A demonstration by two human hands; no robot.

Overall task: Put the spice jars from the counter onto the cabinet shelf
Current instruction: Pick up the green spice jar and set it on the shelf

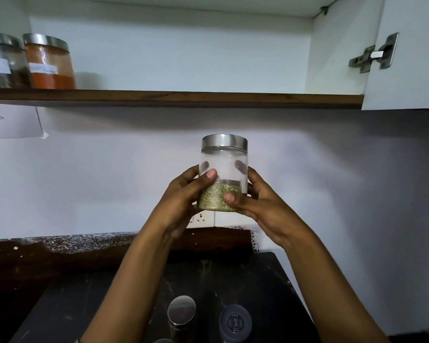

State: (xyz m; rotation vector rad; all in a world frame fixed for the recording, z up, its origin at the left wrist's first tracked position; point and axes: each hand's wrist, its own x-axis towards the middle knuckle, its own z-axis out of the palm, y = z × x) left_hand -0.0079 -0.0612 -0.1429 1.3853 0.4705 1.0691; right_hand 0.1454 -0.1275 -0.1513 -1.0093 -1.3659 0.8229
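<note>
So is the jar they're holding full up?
No, under half full. The jar has greenish spice only at the bottom, clear glass above, steel lid on, held upright between left hand and right hand.

Both forearms are bare, with no sleeves showing anywhere up to the frame edge. The left hand (183,194) and right hand (255,206) wear no gloves. Their fingernails are short and unpainted

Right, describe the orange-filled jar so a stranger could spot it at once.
Look at the wooden cabinet shelf across the top. At its left end stand two steel-lidded jars; take the right-hand one, the orange jar. Its neighbour, the dark jar, holds brown spice.
</note>
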